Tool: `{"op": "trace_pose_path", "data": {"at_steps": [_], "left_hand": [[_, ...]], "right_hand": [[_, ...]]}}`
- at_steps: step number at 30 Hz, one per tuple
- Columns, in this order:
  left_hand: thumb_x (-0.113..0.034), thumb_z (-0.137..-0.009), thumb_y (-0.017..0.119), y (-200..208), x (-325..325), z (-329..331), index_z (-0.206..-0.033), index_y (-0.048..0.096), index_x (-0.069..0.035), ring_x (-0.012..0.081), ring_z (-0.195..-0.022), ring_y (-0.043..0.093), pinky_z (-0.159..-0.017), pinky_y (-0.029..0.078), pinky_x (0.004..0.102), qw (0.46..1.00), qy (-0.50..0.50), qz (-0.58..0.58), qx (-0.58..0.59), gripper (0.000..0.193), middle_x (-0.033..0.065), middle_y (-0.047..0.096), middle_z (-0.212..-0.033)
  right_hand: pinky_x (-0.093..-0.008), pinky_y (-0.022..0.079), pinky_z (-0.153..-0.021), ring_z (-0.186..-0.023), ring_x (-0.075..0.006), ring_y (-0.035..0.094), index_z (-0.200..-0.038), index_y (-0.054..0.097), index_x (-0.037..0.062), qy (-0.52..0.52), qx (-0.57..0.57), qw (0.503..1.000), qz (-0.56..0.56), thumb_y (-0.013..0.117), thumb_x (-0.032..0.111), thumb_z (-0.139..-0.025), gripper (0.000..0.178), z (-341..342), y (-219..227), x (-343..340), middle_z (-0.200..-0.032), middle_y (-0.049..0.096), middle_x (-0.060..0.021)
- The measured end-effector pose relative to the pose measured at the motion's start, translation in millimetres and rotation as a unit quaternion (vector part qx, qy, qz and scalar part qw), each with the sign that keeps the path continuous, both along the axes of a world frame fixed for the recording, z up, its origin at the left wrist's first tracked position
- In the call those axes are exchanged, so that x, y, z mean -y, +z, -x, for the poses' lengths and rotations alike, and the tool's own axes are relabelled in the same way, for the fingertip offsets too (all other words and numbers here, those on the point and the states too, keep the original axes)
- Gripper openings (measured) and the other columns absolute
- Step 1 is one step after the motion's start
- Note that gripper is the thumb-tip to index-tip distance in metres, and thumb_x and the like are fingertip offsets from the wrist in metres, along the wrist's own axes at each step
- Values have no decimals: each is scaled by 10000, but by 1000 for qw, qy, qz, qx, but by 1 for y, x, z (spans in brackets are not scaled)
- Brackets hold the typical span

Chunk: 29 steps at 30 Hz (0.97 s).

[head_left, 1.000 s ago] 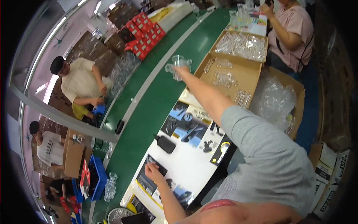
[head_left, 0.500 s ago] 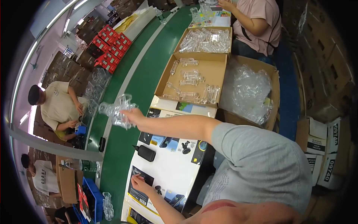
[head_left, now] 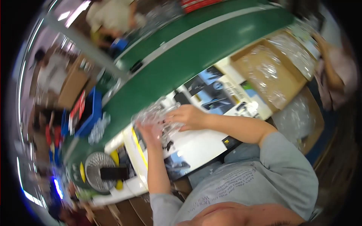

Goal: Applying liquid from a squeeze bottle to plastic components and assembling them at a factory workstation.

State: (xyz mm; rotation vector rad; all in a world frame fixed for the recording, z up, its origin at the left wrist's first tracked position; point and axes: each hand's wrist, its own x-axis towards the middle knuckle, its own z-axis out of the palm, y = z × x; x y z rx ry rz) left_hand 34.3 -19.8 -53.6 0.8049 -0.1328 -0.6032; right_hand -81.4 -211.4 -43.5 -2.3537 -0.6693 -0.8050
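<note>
My right hand (head_left: 187, 116) grips a bundle of clear plastic pieces (head_left: 157, 108) over the near side of the work surface. On the bundle's left side, my left hand (head_left: 151, 132) is closed against it, its fingers partly smeared by motion. Single pieces in the bundle cannot be told apart. Below both hands lies a white printed board (head_left: 200, 142) with product pictures. A small black object (head_left: 182, 98) stands just past my right hand.
To the right, a shallow cardboard box (head_left: 288, 90) holds clear pieces; beside it is another box with clear plastic bags (head_left: 296, 118). At left are a blue bin (head_left: 90, 116) and a round fan (head_left: 98, 171). A green belt (head_left: 188, 62) runs beyond; people work nearby.
My right hand has come back from over the belt with the clear pieces. My left hand has risen from the board to meet them. The view has swung left and blurred.
</note>
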Motion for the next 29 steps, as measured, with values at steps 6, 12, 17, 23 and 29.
{"op": "trace_pose_path", "data": {"at_steps": [6,12,17,23,29], "left_hand": [[-460,-850,509,9,-22,-17,-1276,386,-16,309,-1183,436,-975,398,437,986,124,111,14,627,167,467,-1255],[-447,-855,502,14,-47,-28,-1218,415,-24,299,-1139,469,-959,394,465,961,196,189,-52,564,139,472,-1217],[-525,-843,488,19,-44,-33,-1062,487,-74,271,-1070,506,-942,387,486,946,265,178,-45,502,102,528,-1067],[-507,-854,478,25,-40,-23,-1116,479,-53,265,-979,531,-920,417,402,948,217,231,-31,525,134,533,-1033],[-509,-859,476,22,-40,-21,-1151,457,-59,287,-979,533,-921,423,414,953,168,252,-2,537,149,525,-1042]], "right_hand": [[-345,474,-772,-938,-267,588,-1118,567,109,15,-47,997,-52,746,136,-595,553,3,9,-17,-1205,541,-66],[-309,466,-774,-865,-182,597,-1131,542,68,64,-225,951,-204,647,190,-818,352,3,7,-13,-992,628,-105],[-268,492,-694,-739,-149,604,-1159,481,-3,185,-460,758,-424,541,236,-909,351,2,10,-22,-882,628,-125],[-259,488,-630,-684,-145,614,-1140,512,21,183,-611,662,-393,502,355,-916,403,4,7,-29,-862,642,-124],[-275,488,-626,-674,-166,635,-1101,528,29,183,-611,658,-399,525,408,-897,431,3,3,-30,-864,654,-126]]}}
